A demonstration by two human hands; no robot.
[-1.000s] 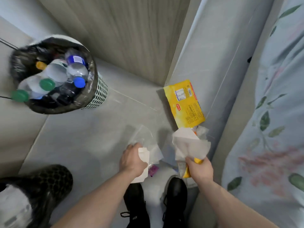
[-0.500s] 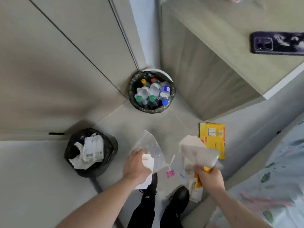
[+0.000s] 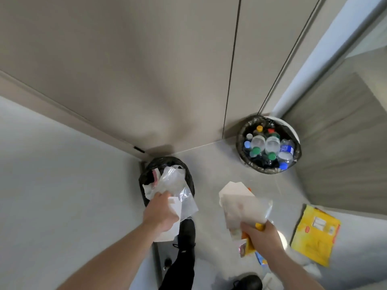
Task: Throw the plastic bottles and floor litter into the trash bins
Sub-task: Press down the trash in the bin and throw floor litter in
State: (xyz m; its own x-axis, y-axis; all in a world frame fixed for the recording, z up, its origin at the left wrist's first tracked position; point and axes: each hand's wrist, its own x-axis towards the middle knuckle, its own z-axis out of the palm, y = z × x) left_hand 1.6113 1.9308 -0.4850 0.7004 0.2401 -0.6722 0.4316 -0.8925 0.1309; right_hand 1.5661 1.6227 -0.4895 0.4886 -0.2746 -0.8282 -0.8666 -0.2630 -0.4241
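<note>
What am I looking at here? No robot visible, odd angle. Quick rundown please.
There is no machine: a person wears a wide-angle camera on the head, looking forward and down, so you see their own forearms and feet. That is the only view.

The left hand grips a clear plastic bag and a white paper piece, held over the black-lined bin, which already holds paper and plastic scraps. The right hand grips a bunch of white paper, clear plastic and an orange-yellow wrapper.

Further back stands a second bin, lined in black and full of plastic bottles with coloured caps. On the grey floor to the right lies a yellow packet, not yet picked up. A few small scraps lie near the person's black shoes.
</note>
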